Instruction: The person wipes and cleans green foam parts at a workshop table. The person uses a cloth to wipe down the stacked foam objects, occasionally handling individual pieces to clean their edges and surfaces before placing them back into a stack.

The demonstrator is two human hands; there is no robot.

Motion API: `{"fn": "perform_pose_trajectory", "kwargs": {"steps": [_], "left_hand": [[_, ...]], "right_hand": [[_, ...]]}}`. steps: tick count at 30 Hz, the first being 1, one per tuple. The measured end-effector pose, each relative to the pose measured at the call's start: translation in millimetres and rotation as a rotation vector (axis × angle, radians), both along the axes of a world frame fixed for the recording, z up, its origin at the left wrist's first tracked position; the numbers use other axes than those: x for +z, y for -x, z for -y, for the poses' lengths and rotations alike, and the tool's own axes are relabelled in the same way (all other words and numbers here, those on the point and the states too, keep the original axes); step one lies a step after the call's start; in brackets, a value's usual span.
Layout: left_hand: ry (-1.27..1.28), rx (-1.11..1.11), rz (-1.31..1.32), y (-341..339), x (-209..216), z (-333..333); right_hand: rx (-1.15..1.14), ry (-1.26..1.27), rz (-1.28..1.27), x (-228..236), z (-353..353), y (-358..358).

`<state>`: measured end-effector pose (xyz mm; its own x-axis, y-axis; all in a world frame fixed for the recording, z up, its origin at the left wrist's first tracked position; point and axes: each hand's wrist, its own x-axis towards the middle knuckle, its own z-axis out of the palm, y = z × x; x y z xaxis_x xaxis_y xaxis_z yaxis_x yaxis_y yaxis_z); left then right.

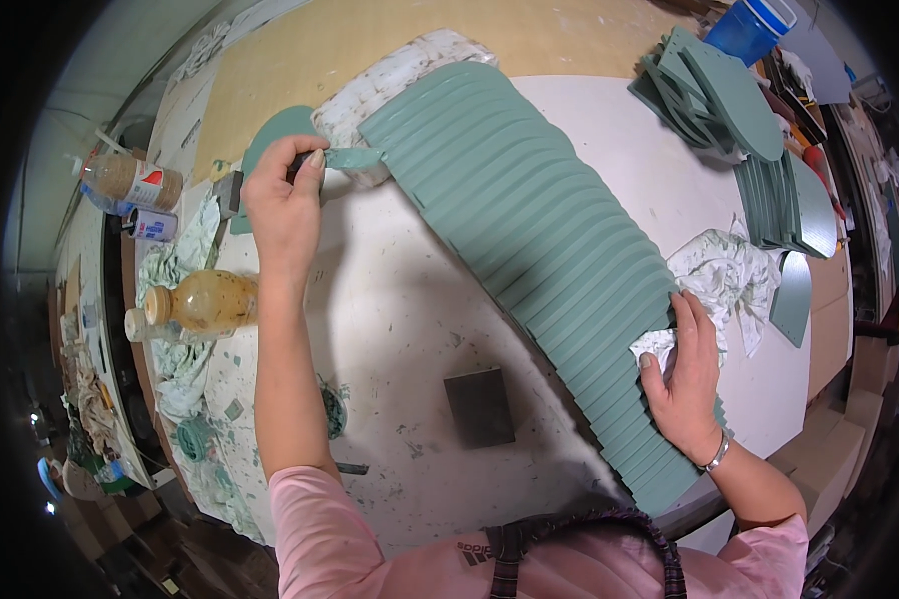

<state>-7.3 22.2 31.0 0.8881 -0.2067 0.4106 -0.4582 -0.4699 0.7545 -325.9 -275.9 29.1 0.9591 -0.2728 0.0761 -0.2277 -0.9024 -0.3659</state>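
A long overlapping row of green rounded panels (534,225) lies slantwise across the white tabletop (410,299). My left hand (282,215) is closed round the handle of a putty knife (355,158). Green paste covers its blade, whose tip is at the left edge of the row's far end. On the right edge near me, my right hand (687,384) rests over the panels with a crumpled white cloth (653,346) under its fingers. A plastic-wrapped white bundle (400,70) lies behind the far end. Another green panel (282,125) sits partly hidden behind my left hand.
At the left stand a jar of yellowish liquid (210,302), a bottle (135,182) and stained rags (185,369). A dark sanding block (479,407) lies near me. Stacked green panels (734,105), a crumpled white cloth (724,270) and a blue bucket (744,35) are at right.
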Motion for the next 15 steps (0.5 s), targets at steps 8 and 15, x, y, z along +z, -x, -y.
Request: {"fn": "perform_pose_trajectory", "kwargs": {"steps": [8,15], "left_hand": [[-0.026,-0.07,-0.052,-12,10,36],[-0.007,-0.032,-0.042,-15,11,44]], "right_hand": [[-0.001,-0.009,-0.007,-1,-1,1],[-0.007,-0.01,-0.008,1,-1,-1]]}}
